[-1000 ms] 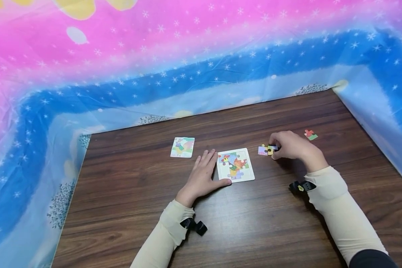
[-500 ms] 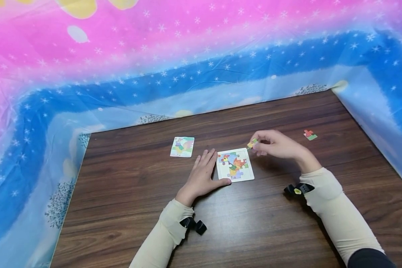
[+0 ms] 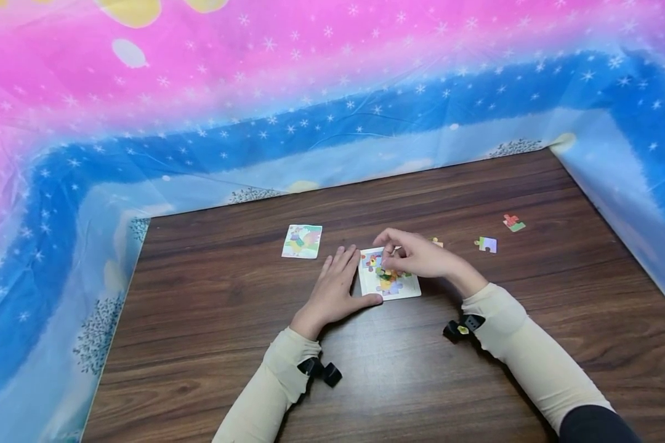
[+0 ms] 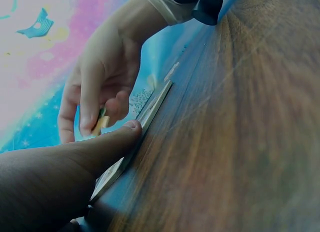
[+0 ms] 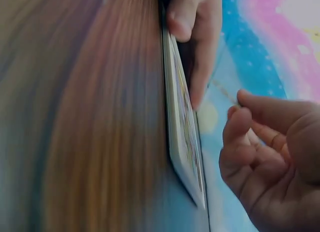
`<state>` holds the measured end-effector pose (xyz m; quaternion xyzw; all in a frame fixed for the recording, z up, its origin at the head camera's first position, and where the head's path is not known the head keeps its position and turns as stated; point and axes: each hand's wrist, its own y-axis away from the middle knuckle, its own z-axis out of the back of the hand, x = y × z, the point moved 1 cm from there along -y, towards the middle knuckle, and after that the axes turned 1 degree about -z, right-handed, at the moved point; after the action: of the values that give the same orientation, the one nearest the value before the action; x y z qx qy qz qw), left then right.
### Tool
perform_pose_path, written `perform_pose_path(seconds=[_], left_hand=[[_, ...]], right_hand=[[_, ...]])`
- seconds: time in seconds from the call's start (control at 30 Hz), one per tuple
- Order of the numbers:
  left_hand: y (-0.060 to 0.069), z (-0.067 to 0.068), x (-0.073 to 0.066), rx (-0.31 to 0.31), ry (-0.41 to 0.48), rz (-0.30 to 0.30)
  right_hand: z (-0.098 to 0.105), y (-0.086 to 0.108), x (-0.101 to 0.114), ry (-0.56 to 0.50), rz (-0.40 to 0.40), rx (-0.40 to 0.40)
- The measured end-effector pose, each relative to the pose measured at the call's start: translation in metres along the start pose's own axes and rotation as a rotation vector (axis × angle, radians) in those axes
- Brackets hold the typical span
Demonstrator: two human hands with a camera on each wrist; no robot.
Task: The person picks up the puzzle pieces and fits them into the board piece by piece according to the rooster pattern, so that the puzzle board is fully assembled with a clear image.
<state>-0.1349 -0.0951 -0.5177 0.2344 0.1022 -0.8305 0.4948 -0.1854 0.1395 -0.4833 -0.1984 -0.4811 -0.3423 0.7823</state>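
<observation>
A white-bordered jigsaw puzzle tray (image 3: 412,293), partly filled with colourful pieces, lies flat on the table. My left hand (image 3: 332,295) rests at its left side with straight fingers, the thumb touching the front edge. Above the tray, my right hand (image 3: 423,255) pinches a small puzzle piece (image 4: 102,124) between thumb and fingers. That piece shows yellow and green in the left wrist view. The right hand hides the upper right part of the tray in the head view. In the right wrist view the tray (image 5: 175,137) is seen edge-on, below the right hand's curled fingers.
Loose puzzle pieces lie to the right: a lilac one (image 3: 487,245), a red and green one (image 3: 513,222), and one partly hidden (image 3: 437,242) behind the right hand. A square picture card (image 3: 302,241) lies back left. A patterned cloth (image 3: 332,117) surrounds the table's far edges.
My right hand has picked up a puzzle piece from the loose ones and moved left over the tray. The lilac piece has come into view. My left hand has stayed in place.
</observation>
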Motion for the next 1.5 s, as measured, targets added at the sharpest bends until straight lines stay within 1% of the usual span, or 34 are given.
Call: perform_pose_path(seconds=[0.07,0.23,0.4,0.57,0.7,0.87,1.1,1.3,1.33,1.4,1.47,1.5], left_hand=[[0.0,-0.001,0.0,-0.002,-0.003,-0.003],[0.0,-0.001,0.0,-0.008,-0.002,-0.009],[-0.001,0.0,-0.002,-0.006,-0.002,-0.017],[-0.002,-0.001,-0.004,0.006,-0.011,-0.022],[-0.003,-0.002,-0.004,0.017,-0.018,-0.021],[-0.002,-0.001,-0.003,0.007,-0.009,-0.021],[0.0,-0.001,0.0,-0.002,0.0,-0.015],[0.001,0.0,0.0,-0.011,0.013,-0.027],[0.001,0.0,0.001,-0.011,0.012,-0.028],[0.001,0.0,0.001,-0.011,0.009,-0.025],[0.001,-0.001,0.001,-0.008,0.002,-0.019],[0.0,-0.001,0.0,-0.009,0.001,-0.019]], right_hand=[[-0.005,-0.006,0.0,0.024,0.005,-0.011],[-0.018,-0.015,0.0,0.143,0.026,-0.04],[-0.026,-0.015,0.002,0.277,0.032,-0.098],[-0.032,-0.013,0.002,0.377,0.07,-0.118],[-0.035,-0.012,0.001,0.409,0.093,-0.13],[-0.037,-0.013,0.002,0.438,0.128,-0.133],[-0.038,-0.016,0.003,0.496,0.108,-0.124],[-0.039,-0.015,0.007,0.563,0.081,-0.104],[-0.038,-0.015,0.007,0.563,0.086,-0.101],[-0.034,-0.014,0.007,0.531,0.105,-0.105],[-0.023,-0.012,0.005,0.48,0.12,-0.138],[-0.014,-0.009,0.003,0.455,0.122,-0.161]])
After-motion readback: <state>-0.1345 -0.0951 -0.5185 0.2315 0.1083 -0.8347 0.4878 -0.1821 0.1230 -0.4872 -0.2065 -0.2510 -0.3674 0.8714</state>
